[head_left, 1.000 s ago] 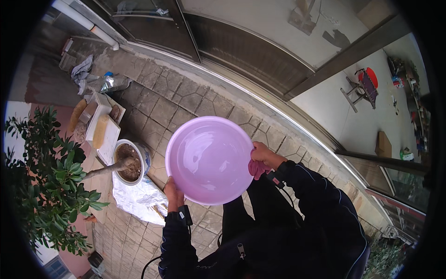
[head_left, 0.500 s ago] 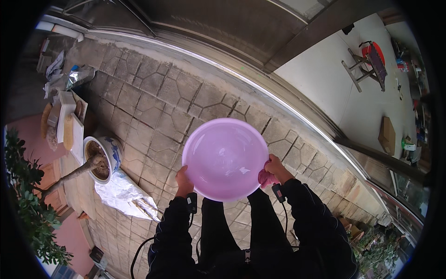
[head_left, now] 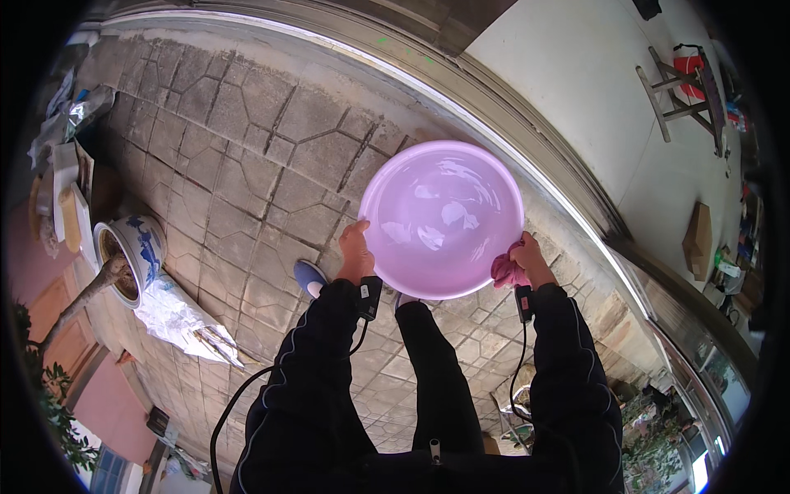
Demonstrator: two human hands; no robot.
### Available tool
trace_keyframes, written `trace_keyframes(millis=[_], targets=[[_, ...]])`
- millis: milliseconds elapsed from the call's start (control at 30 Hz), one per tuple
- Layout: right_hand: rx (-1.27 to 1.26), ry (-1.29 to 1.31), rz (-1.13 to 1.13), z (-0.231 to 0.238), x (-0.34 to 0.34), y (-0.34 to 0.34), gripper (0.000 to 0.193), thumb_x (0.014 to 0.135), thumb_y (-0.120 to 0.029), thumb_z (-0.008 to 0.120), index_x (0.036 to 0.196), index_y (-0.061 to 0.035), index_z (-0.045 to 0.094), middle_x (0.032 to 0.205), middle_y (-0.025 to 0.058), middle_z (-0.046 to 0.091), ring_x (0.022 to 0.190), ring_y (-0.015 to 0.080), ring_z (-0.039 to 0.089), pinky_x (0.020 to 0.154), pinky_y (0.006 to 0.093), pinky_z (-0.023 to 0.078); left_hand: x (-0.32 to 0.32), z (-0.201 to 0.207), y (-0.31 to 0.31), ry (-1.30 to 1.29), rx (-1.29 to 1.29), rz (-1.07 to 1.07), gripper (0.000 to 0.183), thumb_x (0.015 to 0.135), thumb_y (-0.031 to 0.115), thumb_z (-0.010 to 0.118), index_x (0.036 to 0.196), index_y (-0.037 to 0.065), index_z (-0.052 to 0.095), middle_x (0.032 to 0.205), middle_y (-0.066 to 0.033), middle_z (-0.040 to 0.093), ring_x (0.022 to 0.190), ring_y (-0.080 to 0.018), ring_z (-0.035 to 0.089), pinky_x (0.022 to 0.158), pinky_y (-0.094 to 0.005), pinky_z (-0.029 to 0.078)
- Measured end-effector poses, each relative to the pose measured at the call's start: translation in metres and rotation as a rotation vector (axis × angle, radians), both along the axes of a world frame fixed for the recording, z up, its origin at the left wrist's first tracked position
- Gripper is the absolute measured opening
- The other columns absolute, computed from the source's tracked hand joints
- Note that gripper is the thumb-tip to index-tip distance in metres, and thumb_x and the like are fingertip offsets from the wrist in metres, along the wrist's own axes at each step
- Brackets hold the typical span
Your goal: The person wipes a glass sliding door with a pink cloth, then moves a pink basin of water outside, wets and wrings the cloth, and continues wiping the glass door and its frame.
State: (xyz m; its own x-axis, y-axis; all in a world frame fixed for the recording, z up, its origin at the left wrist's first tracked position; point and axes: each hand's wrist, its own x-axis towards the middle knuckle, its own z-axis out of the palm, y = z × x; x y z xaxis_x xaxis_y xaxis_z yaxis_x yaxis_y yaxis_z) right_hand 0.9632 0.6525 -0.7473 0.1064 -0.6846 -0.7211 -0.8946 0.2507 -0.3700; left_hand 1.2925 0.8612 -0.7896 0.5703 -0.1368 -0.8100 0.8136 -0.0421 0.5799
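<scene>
A round pale-purple plastic basin point(head_left: 440, 216) is held out in front of my body, above the paved ground. Bright wavy reflections lie across its inside, as on water, though the depth of any liquid cannot be made out. My left hand point(head_left: 356, 251) grips the rim at the left, thumb on top. At the lower right of the rim, my right hand point(head_left: 531, 257) is closed on the basin together with a crumpled dark-pink cloth point(head_left: 507, 268). The cloth hangs against the basin's outer side. The fingers under the rim are hidden on both sides.
A raised door sill point(head_left: 494, 136) runs diagonally beyond the basin. Inside the doorway stand a folding stool point(head_left: 683, 92) and a cardboard box point(head_left: 698, 240). On the left are a potted tree in a blue-and-white pot point(head_left: 132, 259) and silvery sheeting point(head_left: 185, 321). Paving stones point(head_left: 222, 222) cover the ground.
The basin and both hands have moved up and to the right in view. A blue shoe now shows at the left, and the reflections in the basin have changed shape. Both grips are kept.
</scene>
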Motion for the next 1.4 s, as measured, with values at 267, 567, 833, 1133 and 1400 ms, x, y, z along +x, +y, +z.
trace_keyframes(millis=[267, 567, 833, 1133, 1400], targets=[[0.087, -0.065, -0.140, -0.020, -0.004, -0.009, 0.050, 0.060, 0.006, 0.060, 0.110, -0.0007, 0.060, 0.091, 0.0125, 0.065, 0.084, 0.0251, 0.064, 0.072, 0.0348, 0.051, -0.001, -0.025, -0.007, 0.059, -0.044, -0.080, 0.026, 0.074, 0.004, 0.064, 0.098, -0.004, 0.061, 0.095, -0.0116, 0.063, 0.087, -0.0239, 0.060, 0.078, -0.0374, 0.048], [-0.203, -0.031, -0.190, 0.040, -0.001, 0.022, 0.026, 0.078, -0.006, 0.060, 0.104, -0.0019, 0.064, 0.086, 0.0103, 0.069, 0.083, 0.0191, 0.066, 0.076, 0.0337, 0.053, 0.007, 0.032, 0.009, -0.773, 0.469, -0.747, 0.039, 0.079, 0.007, 0.065, 0.116, -0.001, 0.057, 0.095, -0.0123, 0.065, 0.084, -0.0220, 0.063, 0.076, -0.0341, 0.051], [-0.386, -0.113, -0.038, -0.016, 0.074, 0.059, 0.055, 0.083, -0.032, 0.066, 0.132, -0.0115, 0.049, 0.123, 0.0250, 0.055, 0.113, 0.0407, 0.054, 0.095, 0.0452, 0.043, -0.032, 0.062, 0.049, -0.356, 0.133, -0.890, 0.049, 0.079, 0.009, 0.066, 0.126, 0.005, 0.054, 0.101, -0.0147, 0.066, 0.090, -0.0212, 0.065, 0.081, -0.0319, 0.052], [-0.099, 0.116, -0.125, -0.100, 0.153, 0.098, 0.043, 0.071, -0.016, 0.073, 0.110, -0.0025, 0.061, 0.100, 0.0149, 0.066, 0.087, 0.0296, 0.066, 0.072, 0.0362, 0.053, -0.024, 0.070, 0.039, -0.049, 0.074, -1.095, 0.053, 0.088, 0.018, 0.063, 0.136, 0.005, 0.045, 0.122, -0.0190, 0.057, 0.109, -0.0227, 0.058, 0.087, -0.0349, 0.049], [-0.007, -0.791, -0.522, 0.090, 0.155, 0.171, 0.018, 0.077, -0.007, 0.068, 0.086, -0.0057, 0.052, 0.075, 0.0008, 0.056, 0.070, 0.0090, 0.053, 0.062, 0.0244, 0.046, -0.047, 0.088, -0.015, 0.574, -0.397, -0.638, 0.058, 0.094, 0.058, 0.044, 0.122, 0.007, 0.048, 0.102, -0.0096, 0.061, 0.088, -0.0184, 0.058, 0.077, -0.0333, 0.049]])
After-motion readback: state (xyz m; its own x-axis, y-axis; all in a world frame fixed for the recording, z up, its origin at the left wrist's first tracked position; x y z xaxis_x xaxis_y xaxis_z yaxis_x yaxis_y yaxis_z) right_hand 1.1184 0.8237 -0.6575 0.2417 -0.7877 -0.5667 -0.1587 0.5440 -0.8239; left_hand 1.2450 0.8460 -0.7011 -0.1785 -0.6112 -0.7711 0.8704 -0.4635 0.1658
